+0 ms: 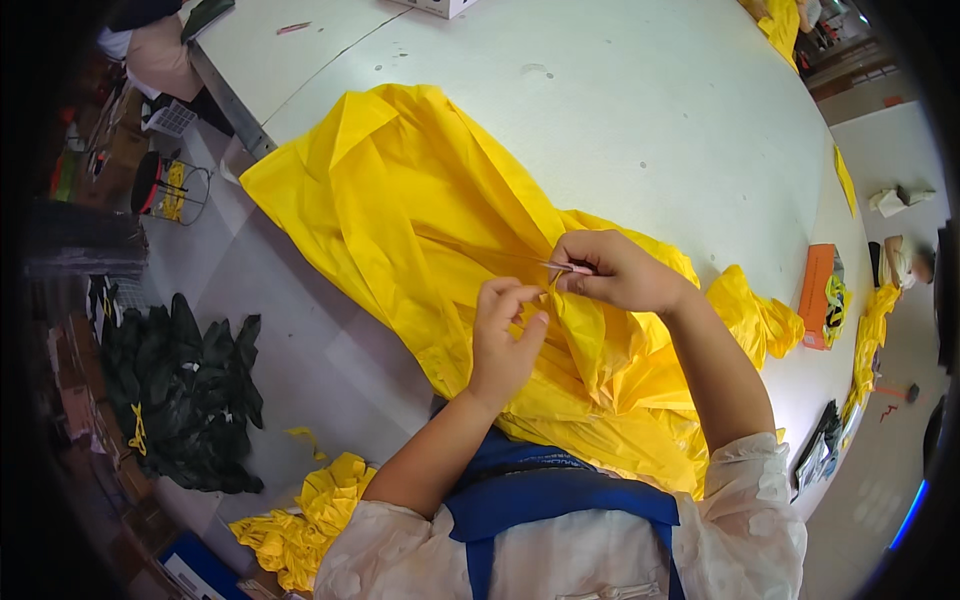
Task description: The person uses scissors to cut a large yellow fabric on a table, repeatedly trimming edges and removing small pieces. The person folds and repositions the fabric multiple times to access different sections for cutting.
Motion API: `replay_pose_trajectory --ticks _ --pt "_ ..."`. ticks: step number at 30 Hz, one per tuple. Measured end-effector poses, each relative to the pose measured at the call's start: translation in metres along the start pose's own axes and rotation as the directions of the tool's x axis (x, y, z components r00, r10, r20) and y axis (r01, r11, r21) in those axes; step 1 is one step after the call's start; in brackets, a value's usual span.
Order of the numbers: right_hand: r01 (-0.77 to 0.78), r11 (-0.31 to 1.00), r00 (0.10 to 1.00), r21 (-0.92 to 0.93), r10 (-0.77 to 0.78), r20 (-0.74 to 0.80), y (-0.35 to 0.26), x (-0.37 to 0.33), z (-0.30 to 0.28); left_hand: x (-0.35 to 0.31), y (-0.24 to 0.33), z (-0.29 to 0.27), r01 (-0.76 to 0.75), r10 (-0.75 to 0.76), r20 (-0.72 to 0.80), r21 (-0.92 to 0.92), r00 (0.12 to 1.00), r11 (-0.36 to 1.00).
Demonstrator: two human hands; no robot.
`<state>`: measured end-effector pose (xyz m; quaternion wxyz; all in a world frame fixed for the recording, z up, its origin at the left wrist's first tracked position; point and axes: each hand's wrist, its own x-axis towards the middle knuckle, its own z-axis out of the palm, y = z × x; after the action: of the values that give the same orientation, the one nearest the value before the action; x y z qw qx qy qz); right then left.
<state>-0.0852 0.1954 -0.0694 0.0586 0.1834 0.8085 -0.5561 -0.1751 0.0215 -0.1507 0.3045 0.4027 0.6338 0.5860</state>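
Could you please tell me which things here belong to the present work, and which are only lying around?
In use:
- yellow fabric, at both hands
- small pink-handled tool, in the right hand
- left hand, close to the tool

Apparently just lying about:
- orange box
- dark heap, far left
- round stool

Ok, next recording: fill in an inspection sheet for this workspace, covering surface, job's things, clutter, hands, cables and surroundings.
Surface: white table, a seam and small dark marks showing.
Job's things: yellow cloth, loosely folded, overhanging the near edge; pink-handled tool above it.
Clutter: orange box on the table's right side, dark packet nearer the person.
Hands: right hand grips the tool; left hand is at the cloth close by, pinch unclear.
Cables: nothing seen.
Surroundings: dark pile and stool at left, yellow bundle lower left.
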Motion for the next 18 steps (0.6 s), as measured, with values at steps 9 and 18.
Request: replay_pose_trajectory --ticks 9,18 --pt "0.103 0.991 0.987 0.082 -0.092 -0.13 -0.005 -0.015 0.019 -0.009 0.01 0.005 0.1 -0.145 -0.063 -0.459 0.987 0.883" --pt "0.146 0.959 0.943 0.242 -0.061 -0.327 0.005 -0.068 0.053 -0.012 0.025 -0.007 -0.5 0.524 -0.102 0.195 0.846 0.844"
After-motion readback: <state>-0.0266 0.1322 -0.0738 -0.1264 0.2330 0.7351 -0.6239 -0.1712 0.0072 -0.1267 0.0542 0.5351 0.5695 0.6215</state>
